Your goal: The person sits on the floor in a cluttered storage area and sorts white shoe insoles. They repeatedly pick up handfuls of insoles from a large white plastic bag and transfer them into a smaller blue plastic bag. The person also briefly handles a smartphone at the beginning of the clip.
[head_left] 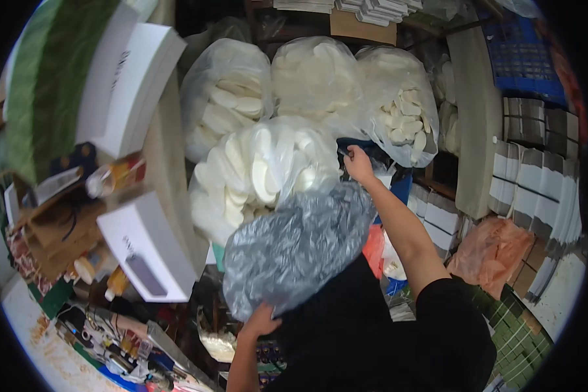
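A crumpled grey plastic bag (pixel 294 245) spreads across the middle, in front of my body. My left hand (pixel 261 321) is closed on its lower left edge. Beyond the bag, my right arm stretches forward, and my right hand (pixel 358 163) is closed beside a clear plastic bag (pixel 261 166) full of white, flat, oval pieces. Something dark shows at its fingertips, too small to make out. Dark blue material lies around that hand. Behind stand three more clear bags of pale oval pieces: one at left (pixel 225 98), one in the middle (pixel 317 81) and one at right (pixel 402 104).
White boxes (pixel 147 251) and a brown paper bag (pixel 65 238) crowd the left side. Strapped stacks of folded card (pixel 532 189), a blue crate (pixel 519 55) and an orange plastic bag (pixel 490 255) stand at right. Bottles and tools (pixel 117 346) clutter the lower left.
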A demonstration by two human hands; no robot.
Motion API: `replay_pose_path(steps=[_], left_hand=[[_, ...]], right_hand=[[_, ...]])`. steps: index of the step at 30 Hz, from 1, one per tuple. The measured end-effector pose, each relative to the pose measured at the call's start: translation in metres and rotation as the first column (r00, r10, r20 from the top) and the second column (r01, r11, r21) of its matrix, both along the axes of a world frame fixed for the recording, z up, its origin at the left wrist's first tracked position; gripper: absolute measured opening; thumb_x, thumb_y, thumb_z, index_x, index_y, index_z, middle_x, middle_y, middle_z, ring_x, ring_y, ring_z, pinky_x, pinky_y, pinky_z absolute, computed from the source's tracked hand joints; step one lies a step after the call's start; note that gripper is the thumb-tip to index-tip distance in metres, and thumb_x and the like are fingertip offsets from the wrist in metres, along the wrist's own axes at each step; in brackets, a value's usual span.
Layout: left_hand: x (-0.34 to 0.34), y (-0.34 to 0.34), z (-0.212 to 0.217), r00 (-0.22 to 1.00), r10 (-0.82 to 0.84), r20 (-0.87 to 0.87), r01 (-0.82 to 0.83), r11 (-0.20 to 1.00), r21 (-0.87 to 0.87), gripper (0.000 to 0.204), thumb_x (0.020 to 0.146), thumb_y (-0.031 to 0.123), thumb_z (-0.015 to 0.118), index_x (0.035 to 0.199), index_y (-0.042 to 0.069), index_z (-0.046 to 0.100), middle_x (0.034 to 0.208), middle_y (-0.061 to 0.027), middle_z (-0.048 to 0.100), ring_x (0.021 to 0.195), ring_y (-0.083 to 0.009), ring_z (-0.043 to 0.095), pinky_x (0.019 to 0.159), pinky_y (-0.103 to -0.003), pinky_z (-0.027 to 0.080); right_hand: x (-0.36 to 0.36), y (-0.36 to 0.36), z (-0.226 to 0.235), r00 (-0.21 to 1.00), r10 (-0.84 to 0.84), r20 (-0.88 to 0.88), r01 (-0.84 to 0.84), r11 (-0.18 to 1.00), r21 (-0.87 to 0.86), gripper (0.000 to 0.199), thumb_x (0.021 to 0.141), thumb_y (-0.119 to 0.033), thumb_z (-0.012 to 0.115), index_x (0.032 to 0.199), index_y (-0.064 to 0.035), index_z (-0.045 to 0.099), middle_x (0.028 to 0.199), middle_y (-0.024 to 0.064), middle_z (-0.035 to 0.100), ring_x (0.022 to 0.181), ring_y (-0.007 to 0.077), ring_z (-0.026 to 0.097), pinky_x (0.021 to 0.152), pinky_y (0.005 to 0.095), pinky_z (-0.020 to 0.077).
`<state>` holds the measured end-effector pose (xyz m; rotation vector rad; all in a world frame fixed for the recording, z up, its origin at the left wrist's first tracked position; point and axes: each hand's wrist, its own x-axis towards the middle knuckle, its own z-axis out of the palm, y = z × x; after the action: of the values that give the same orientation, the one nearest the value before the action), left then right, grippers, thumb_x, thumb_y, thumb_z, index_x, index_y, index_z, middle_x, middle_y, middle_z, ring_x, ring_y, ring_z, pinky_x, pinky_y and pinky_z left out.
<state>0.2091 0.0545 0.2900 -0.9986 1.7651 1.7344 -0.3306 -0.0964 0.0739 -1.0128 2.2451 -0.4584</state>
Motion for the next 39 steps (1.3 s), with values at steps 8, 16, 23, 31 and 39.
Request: replay_pose_path(steps=[8,16,23,31,39], left_hand=[[0.021,0.029,-0.067,0.974,-0.077,0.214,-0.004,0.935,0.354,0.069,0.075,0.025,0.073,0.142,0.019,0.06,0.144,-0.0285,0.052,0.131,-0.046,0.051,0.11,-0.049,0.042],[-0.04,-0.041,-0.092,0.911,-0.065,0.407,-0.265,0.663,0.7,0.07,0.074,0.016,0.075,0.142,0.016,0.058,0.151,-0.0252,0.049,0.142,-0.0454,0.039,0.116,-0.053,0.035],[-0.043,-0.026,-0.093,0.919,-0.142,0.368,-0.119,0.79,0.601,0.073,0.072,0.022,0.08,0.142,0.017,0.058,0.147,-0.0273,0.05,0.139,-0.0489,0.04,0.116,-0.057,0.032],[-0.051,-0.044,-0.084,0.915,-0.208,0.346,-0.004,0.852,0.523,0.081,0.072,0.033,0.085,0.146,0.019,0.054,0.149,-0.0308,0.045,0.141,-0.0522,0.034,0.12,-0.056,0.029],[-0.025,-0.033,-0.088,0.967,-0.125,0.222,0.03,0.921,0.389,0.069,0.074,0.04,0.081,0.138,0.018,0.064,0.133,-0.0288,0.055,0.125,-0.0483,0.05,0.108,-0.051,0.043]], right_hand=[[-0.055,-0.137,-0.214,0.922,0.151,-0.357,-0.13,0.988,0.083,0.044,0.088,-0.022,0.067,0.128,-0.0039,0.063,0.114,0.0281,0.066,0.108,0.0446,0.064,0.099,0.0481,0.0517],[-0.072,-0.292,-0.311,0.978,0.057,-0.198,-0.04,0.996,0.086,0.04,0.091,-0.019,0.061,0.13,-0.0084,0.064,0.119,0.02,0.07,0.114,0.0379,0.065,0.097,0.046,0.0526],[-0.062,-0.392,-0.212,0.965,0.159,0.208,-0.073,0.925,-0.372,0.049,0.097,-0.016,0.058,0.144,-0.0027,0.052,0.127,0.0225,0.068,0.116,0.0338,0.066,0.1,0.0396,0.0505],[-0.058,-0.36,-0.173,0.915,0.385,0.123,-0.365,0.918,-0.156,0.084,0.095,-0.013,0.062,0.161,-0.0083,0.01,0.134,0.0291,0.061,0.121,0.0372,0.064,0.104,0.0411,0.0491],[-0.044,-0.262,-0.153,0.933,0.266,0.243,-0.226,0.958,-0.179,0.074,0.097,-0.014,0.064,0.157,-0.0068,0.022,0.132,0.0162,0.066,0.105,0.0302,0.071,0.089,0.04,0.0557]])
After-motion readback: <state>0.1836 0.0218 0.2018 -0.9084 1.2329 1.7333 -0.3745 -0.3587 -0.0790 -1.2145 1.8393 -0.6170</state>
